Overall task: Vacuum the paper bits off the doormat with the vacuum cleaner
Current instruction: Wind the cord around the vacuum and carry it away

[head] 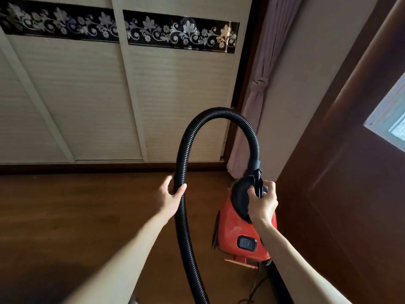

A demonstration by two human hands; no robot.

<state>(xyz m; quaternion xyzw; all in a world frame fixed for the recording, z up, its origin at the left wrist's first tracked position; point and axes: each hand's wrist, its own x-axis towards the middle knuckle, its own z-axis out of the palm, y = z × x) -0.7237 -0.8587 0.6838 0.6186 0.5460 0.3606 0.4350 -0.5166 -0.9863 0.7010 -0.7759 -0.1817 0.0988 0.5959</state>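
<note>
So there I was with both arms out in front of me. My left hand [169, 194] was wrapped round the black ribbed hose [183, 150], thumb on one side and fingers curled round the other, gripping it partway along. My right hand [263, 202] was clamped on the black upright piece [259, 183] on top of the vacuum cleaner [232, 227], thumb to the left of it and fingers to the right, just under where the hose plugs in.

The cleaner itself was the little red one with a black front cap. It was down low in the corner, right beside the dark wood panel [341, 194] and just in front of the bottom of the pinkish curtain [256, 95]. Honestly couldn't tell if it was sitting flat on the wooden floor [87, 205] or a bit off it. Its black power button [247, 243] faced up at me, and a thin cord [256, 286] trailed off behind it along the floor.

The hose went up from the cleaner, made a big arch over to the left, came down through my left hand and carried on down past the bottom of my view.

Behind all that were the pale wardrobe doors [76, 95] with a black flowery band [179, 32] across them, and a bit of window [392, 115] off to the right.
</note>
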